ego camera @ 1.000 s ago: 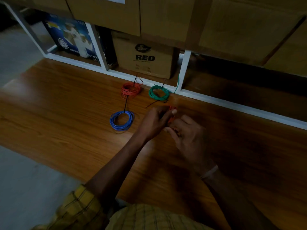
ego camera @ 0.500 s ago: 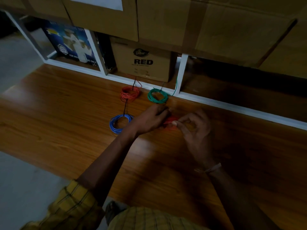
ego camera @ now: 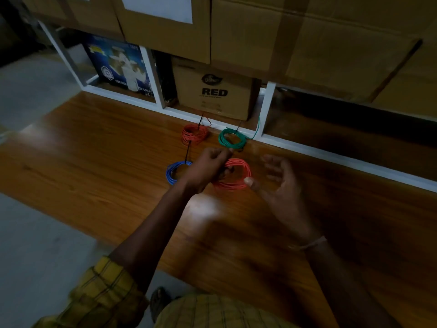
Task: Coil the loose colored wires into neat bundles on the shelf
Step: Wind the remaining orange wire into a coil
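Head view: orange coil (ego camera: 236,175) flat on wood shelf (ego camera: 94,162), between both hands. Left hand (ego camera: 208,169) curled over coil's left edge, pinching something thin; exact hold unclear. Right hand (ego camera: 281,185) spread, fingers relaxed, thumb tip touching coil's right rim. Blue coil (ego camera: 173,172) left, red coil (ego camera: 195,134) and green coil (ego camera: 231,138) behind, near white frame (ego camera: 331,155). Cardboard boxes (ego camera: 307,39) above. Versus 0.5 s ago: right hand released, coil fully exposed.

Storeroom: stacked cartons (ego camera: 295,31), shelving (ego camera: 267,110)
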Available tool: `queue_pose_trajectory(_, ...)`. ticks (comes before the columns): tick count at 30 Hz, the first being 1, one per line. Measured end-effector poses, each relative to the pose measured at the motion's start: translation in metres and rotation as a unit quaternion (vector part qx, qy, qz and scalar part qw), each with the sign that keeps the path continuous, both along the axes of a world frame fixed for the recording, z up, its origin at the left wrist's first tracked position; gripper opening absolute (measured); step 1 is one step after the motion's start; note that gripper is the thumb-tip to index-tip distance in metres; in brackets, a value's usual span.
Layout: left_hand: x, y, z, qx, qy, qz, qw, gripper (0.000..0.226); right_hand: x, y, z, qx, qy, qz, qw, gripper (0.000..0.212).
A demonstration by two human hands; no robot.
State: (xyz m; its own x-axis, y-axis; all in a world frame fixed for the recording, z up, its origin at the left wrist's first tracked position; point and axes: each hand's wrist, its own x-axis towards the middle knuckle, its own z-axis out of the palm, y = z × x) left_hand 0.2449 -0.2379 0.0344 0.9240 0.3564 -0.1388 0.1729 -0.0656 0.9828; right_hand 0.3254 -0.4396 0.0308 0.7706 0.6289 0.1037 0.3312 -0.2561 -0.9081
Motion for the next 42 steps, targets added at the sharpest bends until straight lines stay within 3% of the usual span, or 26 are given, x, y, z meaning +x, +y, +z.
queue_pose_trajectory(4,-0.009,0.002,-0.002,-0.127,0.012,-0.061,0.99,0.045,-0.002,-0.001,-0.002,0.036,0.16,0.072,0.984,0.075)
queue_pose_trajectory(10,-0.017,0.004,-0.005,-0.178,0.056,-0.071,0.98,0.044,-0.013,0.0,-0.006,0.084,0.2,0.085,0.972,0.06)
queue_pose_trajectory(15,-0.012,-0.002,-0.013,-0.12,0.087,0.038,0.988,0.041,-0.02,0.007,-0.017,0.091,0.165,0.023,0.982,0.05)
queue_pose_trajectory(23,-0.012,-0.018,-0.038,-0.058,-0.001,0.145,0.988,0.037,-0.029,0.007,-0.028,0.068,0.109,0.043,0.991,0.045)
queue_pose_trajectory(26,-0.014,-0.018,-0.044,-0.097,-0.012,0.119,0.988,0.042,-0.024,0.008,-0.034,0.06,0.117,0.034,0.991,0.043)
queue_pose_trajectory(33,-0.026,0.002,-0.047,-0.181,0.0,0.002,0.983,0.025,-0.006,0.018,-0.027,0.068,0.245,0.048,0.966,0.038)
queue_pose_trajectory(42,-0.025,0.027,-0.06,-0.088,-0.009,0.06,0.994,0.017,0.004,0.059,-0.044,0.042,0.279,0.035,0.959,0.041)
